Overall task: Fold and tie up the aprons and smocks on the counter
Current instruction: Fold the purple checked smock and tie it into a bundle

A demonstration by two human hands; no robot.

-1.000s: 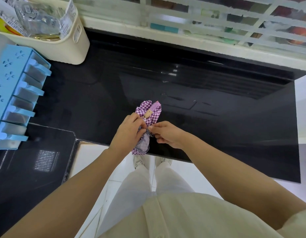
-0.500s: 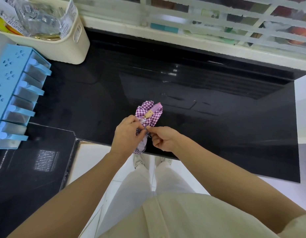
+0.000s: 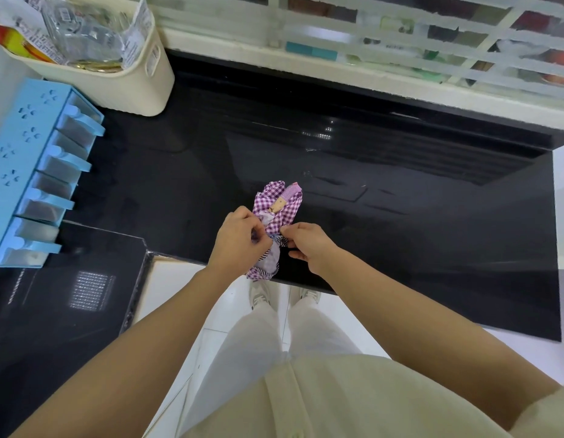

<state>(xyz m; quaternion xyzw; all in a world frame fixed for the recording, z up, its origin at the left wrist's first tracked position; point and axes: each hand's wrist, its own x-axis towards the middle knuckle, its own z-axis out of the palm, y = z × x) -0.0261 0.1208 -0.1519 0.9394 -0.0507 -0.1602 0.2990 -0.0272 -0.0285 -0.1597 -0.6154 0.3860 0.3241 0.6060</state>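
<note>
1. We're at the near edge of the counter [image 3: 400, 232], and the checked purple apron [image 3: 282, 203] lies there rolled into a tight bundle. Its far end points toward the back of the counter and its near end reaches the near edge, seemingly hanging just over it.
2. The left hand [image 3: 239, 238] has its fingers curled in at the bundle's waist and pinches the tie [image 3: 275, 238]. The right hand [image 3: 309, 245] meets it from the other side and pinches the same strand, so neither hand is loose.
3. We'd call the folding done for this one, and the step in hand is the tying. The knot itself is too small and too covered by fingers for us to say whether it is drawn tight.
4. The next move, as we judge it, calls for an even pull outward from both hands. The roll has to stay pressed down meanwhile so it doesn't spring open or slide off the near edge.
5. There's plenty of room. The dark surface runs bare from the bundle toward the right edge and the back edge, so the finished bundle could be set down well inside.
6. On the left it's tighter. A cream basket [image 3: 138, 86] sits at the far left corner, and a blue rack [image 3: 30, 159] lines the left edge, both well apart from the hands.
7. We see no other apron or smock on the counter in this view.
</note>
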